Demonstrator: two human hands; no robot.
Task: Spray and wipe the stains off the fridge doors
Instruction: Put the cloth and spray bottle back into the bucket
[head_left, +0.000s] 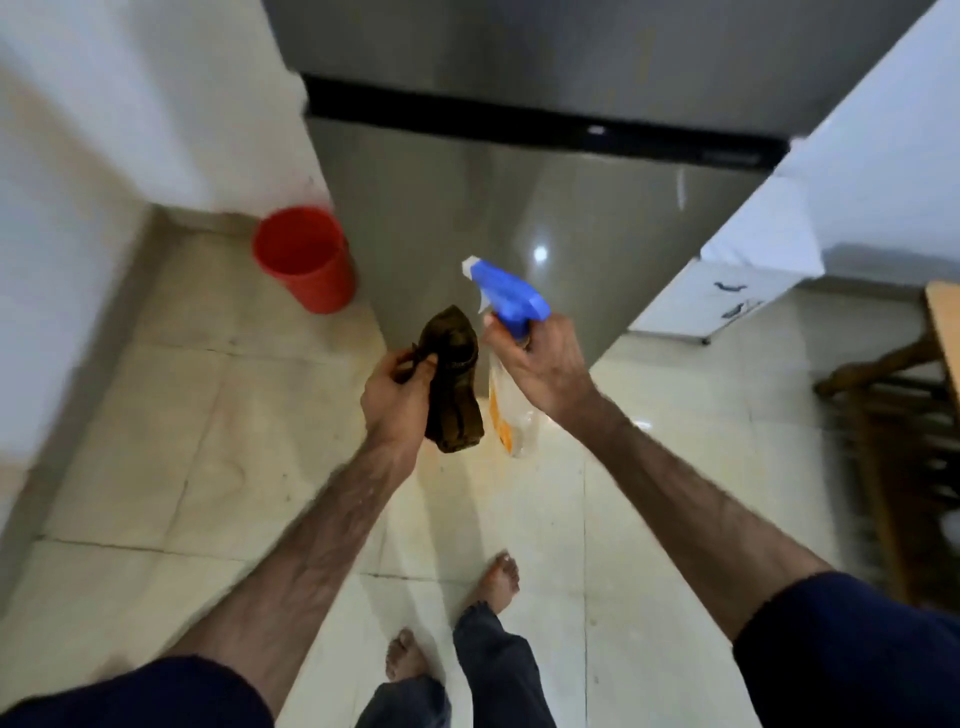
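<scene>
Hands up close, left (395, 400) gripping brown cloth (454, 379), right (540, 364) holding spray bottle (511, 301)

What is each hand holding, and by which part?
The left hand pinches a brown cloth by its upper edge. The right hand grips a spray bottle by the neck, below the blue head.

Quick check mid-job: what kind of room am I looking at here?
Most likely a home kitchen or utility corner. A tall grey steel fridge stands on glossy cream floor tiles, with a red plastic bucket beside it and white walls close by. Wooden furniture sits at the right edge.
</scene>
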